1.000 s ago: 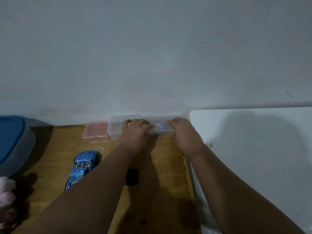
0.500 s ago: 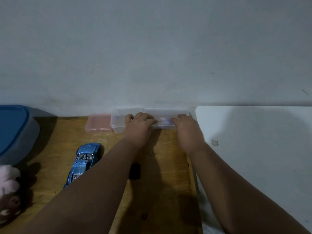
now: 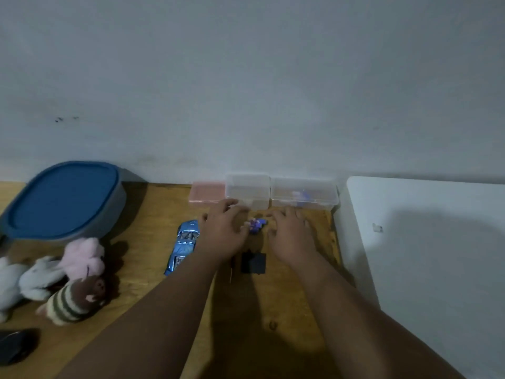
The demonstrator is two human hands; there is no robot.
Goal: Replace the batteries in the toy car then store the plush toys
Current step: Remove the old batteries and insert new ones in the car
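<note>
Your left hand [image 3: 224,232] and right hand [image 3: 292,235] rest with fingers spread and loose on the surface [image 3: 147,242], with a small purple thing [image 3: 256,224] between them. The toy car [image 3: 183,243] lies just left of your left hand, and the plush toys [image 3: 68,277] lie farther left.

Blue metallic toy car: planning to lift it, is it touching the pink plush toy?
Apart: head view shows bare wooden table between blue metallic toy car and pink plush toy.

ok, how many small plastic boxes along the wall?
3, in a row against the wall: pink box at the left end, clear box in the middle, second clear box on the right with something blue inside. None appear hidden.
</note>
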